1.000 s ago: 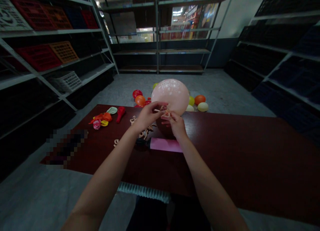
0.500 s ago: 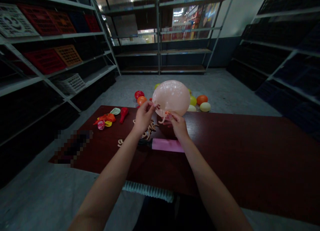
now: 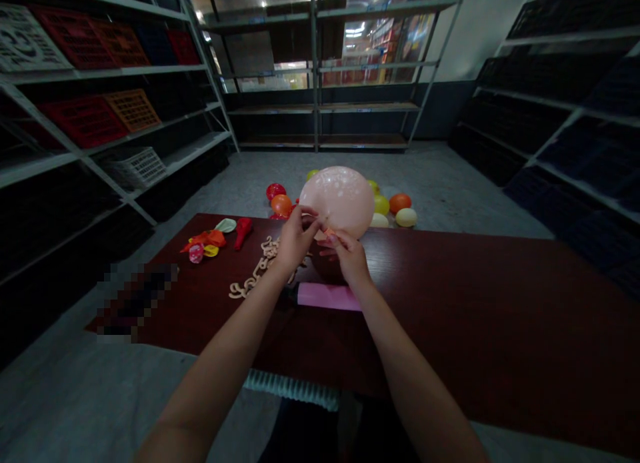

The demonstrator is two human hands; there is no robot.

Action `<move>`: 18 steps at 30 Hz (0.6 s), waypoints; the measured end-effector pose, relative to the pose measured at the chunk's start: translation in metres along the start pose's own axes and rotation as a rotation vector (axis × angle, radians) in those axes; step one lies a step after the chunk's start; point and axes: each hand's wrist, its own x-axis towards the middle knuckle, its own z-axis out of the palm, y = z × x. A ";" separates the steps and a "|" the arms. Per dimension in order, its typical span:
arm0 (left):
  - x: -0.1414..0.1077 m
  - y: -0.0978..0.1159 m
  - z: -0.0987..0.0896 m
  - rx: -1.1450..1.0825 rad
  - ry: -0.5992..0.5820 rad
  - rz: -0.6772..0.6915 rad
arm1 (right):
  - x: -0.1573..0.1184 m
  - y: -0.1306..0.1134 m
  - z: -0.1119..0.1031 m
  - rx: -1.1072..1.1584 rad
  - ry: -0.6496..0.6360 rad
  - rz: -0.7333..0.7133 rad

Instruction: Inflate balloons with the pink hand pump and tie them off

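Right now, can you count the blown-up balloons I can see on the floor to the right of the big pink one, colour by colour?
Right of the big pink balloon:
Orange balloon: 1
Yellow-green balloons: 2
Cream balloons: 2
Total: 5

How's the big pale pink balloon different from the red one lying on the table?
The pale pink balloon is blown up round, while the red balloon is limp and narrow. The pale pink balloon looks far larger than the red balloon. The pale pink balloon has the left hand and right hand at its near side; the red balloon lies untouched on the table. Both are balloons.
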 end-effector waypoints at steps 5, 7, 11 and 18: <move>0.005 -0.002 -0.003 0.078 0.018 0.089 | 0.000 -0.001 0.003 0.048 0.005 0.014; 0.006 -0.004 -0.005 0.009 -0.088 0.098 | 0.001 -0.002 0.003 0.081 -0.003 0.018; 0.007 -0.010 -0.005 -0.019 -0.303 0.164 | 0.002 -0.006 0.002 0.172 0.018 0.010; 0.014 -0.008 -0.001 0.103 -0.366 0.411 | -0.001 -0.013 0.001 0.385 -0.030 -0.033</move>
